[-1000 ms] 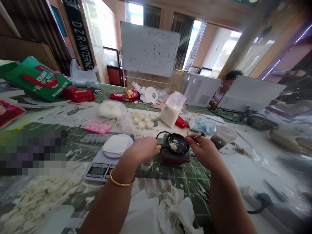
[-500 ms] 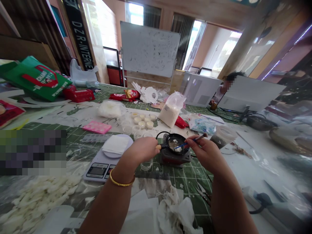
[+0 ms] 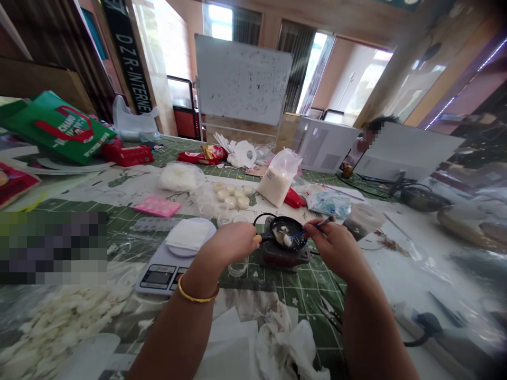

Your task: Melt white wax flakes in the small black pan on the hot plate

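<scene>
A small black frying pan [image 3: 298, 228] rests on a little electric hot plate [image 3: 285, 258]. My left hand [image 3: 233, 240] is closed around the pan's handle [image 3: 258, 238], whose light wooden end shows by the fingers. White chunks [image 3: 285, 237] and some clear liquid lie in the pan. My right hand [image 3: 330, 237] pinches a thin blue stick with a brownish tip at its upper end, perhaps a brush [image 3: 322, 222]. Its lower end reaches into the pan beside the white chunks. A kitchen scale [image 3: 158, 278] bearing white sheets [image 3: 188, 235] stands left of my left hand.
Several small filled cups [image 3: 231, 202] and a bag of white pellets [image 3: 277, 182] lie beyond the pan. White flakes [image 3: 75, 322] cover the near left. Crumpled tissue [image 3: 287, 343] and pliers [image 3: 330, 311] lie in front. A power strip [image 3: 447, 343] is at right; a person [image 3: 356, 150] sits behind monitors.
The stick's lower end has shifted slightly right within the pan, along with the right fingers. The white chunks sit a little differently. My left hand stays on the handle.
</scene>
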The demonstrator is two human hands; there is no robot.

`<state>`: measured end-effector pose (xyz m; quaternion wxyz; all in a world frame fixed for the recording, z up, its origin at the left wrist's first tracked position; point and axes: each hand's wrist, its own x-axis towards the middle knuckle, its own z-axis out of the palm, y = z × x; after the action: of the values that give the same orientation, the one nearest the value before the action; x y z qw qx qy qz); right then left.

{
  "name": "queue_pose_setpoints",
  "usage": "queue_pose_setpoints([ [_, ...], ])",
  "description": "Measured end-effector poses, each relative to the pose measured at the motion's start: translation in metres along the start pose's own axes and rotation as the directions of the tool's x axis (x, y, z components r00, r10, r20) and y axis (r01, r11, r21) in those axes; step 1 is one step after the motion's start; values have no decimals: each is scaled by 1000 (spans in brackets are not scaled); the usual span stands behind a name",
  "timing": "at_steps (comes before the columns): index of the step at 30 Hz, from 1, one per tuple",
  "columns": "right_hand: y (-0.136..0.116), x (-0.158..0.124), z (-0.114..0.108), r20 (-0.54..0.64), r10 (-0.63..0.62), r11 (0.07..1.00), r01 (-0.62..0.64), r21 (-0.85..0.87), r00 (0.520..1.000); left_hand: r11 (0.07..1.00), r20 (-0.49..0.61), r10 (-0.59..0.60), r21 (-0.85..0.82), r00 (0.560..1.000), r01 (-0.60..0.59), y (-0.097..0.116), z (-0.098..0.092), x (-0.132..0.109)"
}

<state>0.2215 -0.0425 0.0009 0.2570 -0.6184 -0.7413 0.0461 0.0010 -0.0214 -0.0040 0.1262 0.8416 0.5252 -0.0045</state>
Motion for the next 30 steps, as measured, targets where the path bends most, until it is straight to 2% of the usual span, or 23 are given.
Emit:
queue_pose_setpoints([
  [7, 0, 2, 3, 30, -25, 999, 24, 39, 999, 1000, -5, -9, -6, 1000, 9, 1, -1, 0],
  [12, 0, 1, 3, -20, -29, 998, 30, 52, 999, 1000, 4, -15, -5, 1000, 15, 1, -1, 0],
  [17, -1, 1, 3, 17, -19, 999, 19, 41, 1000, 1000, -1, -9, -8, 1000, 9, 1, -1, 0],
  [21, -1, 0, 2, -10, -15, 999, 15, 51, 1000, 1000, 2, -11, -9, 1000, 11, 1, -1, 0],
  [26, -5, 2, 4, 49, -56, 994, 51, 101, 997, 1000, 1, -9, 2, 1000, 9, 1, -1, 0],
  [30, -4, 1, 3, 45, -50, 994, 45, 102, 998, 1000, 11, -19, 2, 1000, 19, 1, -2, 0],
])
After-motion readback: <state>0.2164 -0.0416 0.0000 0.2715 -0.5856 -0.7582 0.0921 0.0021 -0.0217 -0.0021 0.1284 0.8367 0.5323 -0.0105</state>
